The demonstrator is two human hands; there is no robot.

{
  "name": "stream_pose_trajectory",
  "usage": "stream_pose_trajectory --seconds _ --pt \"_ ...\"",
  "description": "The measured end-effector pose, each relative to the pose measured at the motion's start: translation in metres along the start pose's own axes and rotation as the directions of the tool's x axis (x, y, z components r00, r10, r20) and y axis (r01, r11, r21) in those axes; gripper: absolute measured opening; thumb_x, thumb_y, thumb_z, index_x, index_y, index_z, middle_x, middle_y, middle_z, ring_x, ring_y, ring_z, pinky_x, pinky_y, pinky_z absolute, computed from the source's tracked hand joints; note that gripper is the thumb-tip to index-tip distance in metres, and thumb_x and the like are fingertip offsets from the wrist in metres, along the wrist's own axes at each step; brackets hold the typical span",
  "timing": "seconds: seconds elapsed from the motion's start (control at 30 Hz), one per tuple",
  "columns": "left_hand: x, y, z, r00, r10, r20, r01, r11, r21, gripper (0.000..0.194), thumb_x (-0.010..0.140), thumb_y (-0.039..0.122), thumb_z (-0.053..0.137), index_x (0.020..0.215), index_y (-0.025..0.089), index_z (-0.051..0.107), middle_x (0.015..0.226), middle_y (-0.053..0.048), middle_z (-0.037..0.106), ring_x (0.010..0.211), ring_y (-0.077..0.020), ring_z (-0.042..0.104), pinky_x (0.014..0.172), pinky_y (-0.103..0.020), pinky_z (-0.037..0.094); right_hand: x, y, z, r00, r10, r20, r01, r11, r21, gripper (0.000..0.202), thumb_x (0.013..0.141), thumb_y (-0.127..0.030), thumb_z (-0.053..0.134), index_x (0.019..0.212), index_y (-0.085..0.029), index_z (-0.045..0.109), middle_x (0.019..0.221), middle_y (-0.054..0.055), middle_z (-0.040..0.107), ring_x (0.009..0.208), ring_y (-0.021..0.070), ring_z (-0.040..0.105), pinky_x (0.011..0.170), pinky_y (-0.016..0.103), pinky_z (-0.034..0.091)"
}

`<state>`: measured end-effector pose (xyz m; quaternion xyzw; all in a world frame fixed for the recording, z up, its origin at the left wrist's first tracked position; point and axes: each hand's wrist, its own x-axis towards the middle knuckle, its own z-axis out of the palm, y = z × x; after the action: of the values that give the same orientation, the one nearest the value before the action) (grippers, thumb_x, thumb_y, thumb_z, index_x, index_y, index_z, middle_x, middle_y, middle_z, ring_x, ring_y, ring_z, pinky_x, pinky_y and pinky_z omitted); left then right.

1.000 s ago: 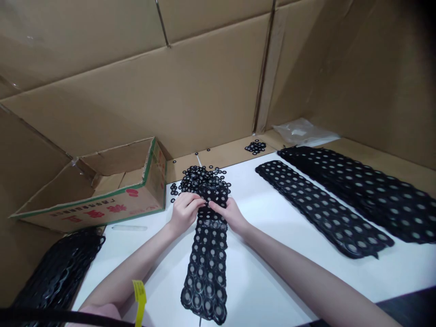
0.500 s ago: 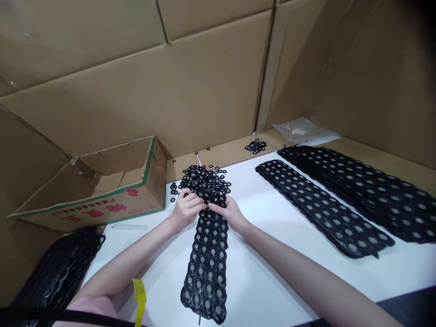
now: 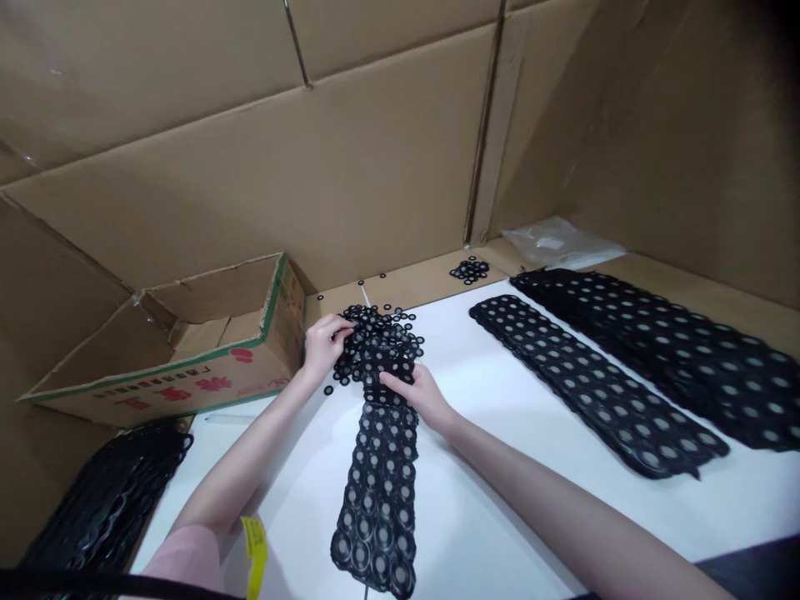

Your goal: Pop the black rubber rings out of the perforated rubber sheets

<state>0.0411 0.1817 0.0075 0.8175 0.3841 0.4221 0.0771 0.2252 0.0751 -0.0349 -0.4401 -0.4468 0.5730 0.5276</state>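
I see the black rubber sheet lying lengthwise on the white table, near me. My right hand pinches the sheet's far end, fingers closed on it. Just beyond, my left hand curls into the pile of loose rings; whether it grips any, I cannot tell.

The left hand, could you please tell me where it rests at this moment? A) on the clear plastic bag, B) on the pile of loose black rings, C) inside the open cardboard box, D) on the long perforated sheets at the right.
B: the left hand has its fingers on the edge of the pile of loose black rings, beside the cardboard box but not inside it.
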Motion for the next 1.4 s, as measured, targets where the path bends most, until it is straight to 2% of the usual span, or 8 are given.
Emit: stream_pose_trajectory --seconds 0.17,0.27,0.43,0.6,0.77,0.9,1.17,1.4 --pt "-0.005 0.003 0.0 0.997 0.07 0.034 -0.074 0.988 0.138 0.018 0.087 0.018 0.055 0.089 0.02 0.073 0.089 -0.006 0.067 0.088 -0.0198 0.058 0.082 -0.035 0.044 0.0 -0.001 0.0 1.0 0.011 0.002 -0.011 1.0 0.011 0.039 0.07 -0.049 0.073 0.09 -0.015 0.068 0.097 0.01 0.073 0.089 0.0257 0.066 0.081 0.039 0.052" --pt "-0.013 0.02 -0.008 0.99 0.142 -0.01 -0.141 0.987 0.078 0.022 0.09 0.018 0.05 0.098 0.021 0.07 0.093 -0.007 0.065 0.09 -0.0192 0.058 0.082 -0.035 0.044 0.0 0.0 0.0 1.0 -0.022 -0.004 0.022 1.0 0.0 0.038 0.072 -0.046 0.072 0.094 -0.016 0.068 0.101 0.01 0.072 0.093 0.0261 0.065 0.084 0.04 0.051" --pt "-0.028 0.042 -0.005 0.943 0.307 0.131 -0.301 0.951 -0.063 0.022 0.088 0.024 0.058 0.108 0.021 0.067 0.097 -0.008 0.066 0.088 -0.0192 0.058 0.08 -0.035 0.045 0.001 0.001 0.0 0.996 -0.082 0.02 0.082 0.996 -0.018 0.036 0.074 -0.045 0.07 0.097 -0.017 0.069 0.101 0.008 0.072 0.094 0.0254 0.065 0.085 0.038 0.051" --pt "-0.029 0.046 0.007 0.973 0.164 0.165 -0.137 0.977 -0.166 0.022 0.087 0.028 0.061 0.106 0.02 0.068 0.095 -0.008 0.065 0.09 -0.0195 0.058 0.08 -0.034 0.046 0.001 0.001 -0.001 0.994 -0.103 0.039 0.106 0.99 -0.091 0.033 0.075 -0.044 0.068 0.093 -0.016 0.069 0.096 0.007 0.072 0.091 0.0247 0.065 0.082 0.037 0.05" --pt "-0.022 0.048 0.01 0.968 0.029 0.251 0.045 0.958 -0.285 0.016 0.088 0.026 0.058 0.084 0.017 0.071 0.083 -0.005 0.066 0.081 -0.0177 0.06 0.075 -0.03 0.046 0.001 0.002 -0.001 0.991 -0.123 0.062 0.131 0.98 -0.148 0.032 0.077 -0.044 0.065 0.088 -0.014 0.067 0.088 0.007 0.072 0.082 0.0241 0.065 0.076 0.036 0.051" --pt "-0.013 0.05 0.006 0.979 -0.095 0.178 0.139 0.957 -0.254 0.025 0.09 0.025 0.053 0.071 0.016 0.066 0.075 -0.004 0.064 0.074 -0.0166 0.059 0.07 -0.028 0.044 -0.002 0.002 0.002 0.99 -0.136 0.047 0.142 0.973 -0.183 0.033 0.077 -0.043 0.066 0.092 -0.014 0.067 0.094 0.009 0.072 0.089 0.0265 0.065 0.081 0.038 0.05" --pt "-0.015 0.05 -0.004 0.958 0.178 0.226 -0.158 0.982 -0.103 0.017 0.086 0.034 0.063 0.089 0.019 0.07 0.086 -0.004 0.069 0.081 -0.0178 0.061 0.078 -0.033 0.04 -0.003 0.0 0.003 0.982 -0.187 0.024 0.188 0.976 -0.11 0.036 0.079 -0.038 0.066 0.108 -0.016 0.066 0.113 0.009 0.069 0.106 0.0267 0.062 0.096 0.041 0.045" --pt "-0.022 0.045 0.005 0.939 0.271 0.213 -0.279 0.96 0.009 0.024 0.094 0.028 0.049 0.084 0.017 0.067 0.078 -0.004 0.066 0.074 -0.0168 0.058 0.074 -0.032 0.039 -0.004 0.0 0.003 0.987 -0.16 0.017 0.16 0.971 -0.18 0.032 0.078 -0.04 0.065 0.095 -0.013 0.068 0.097 0.009 0.072 0.09 0.026 0.064 0.082 0.037 0.05"
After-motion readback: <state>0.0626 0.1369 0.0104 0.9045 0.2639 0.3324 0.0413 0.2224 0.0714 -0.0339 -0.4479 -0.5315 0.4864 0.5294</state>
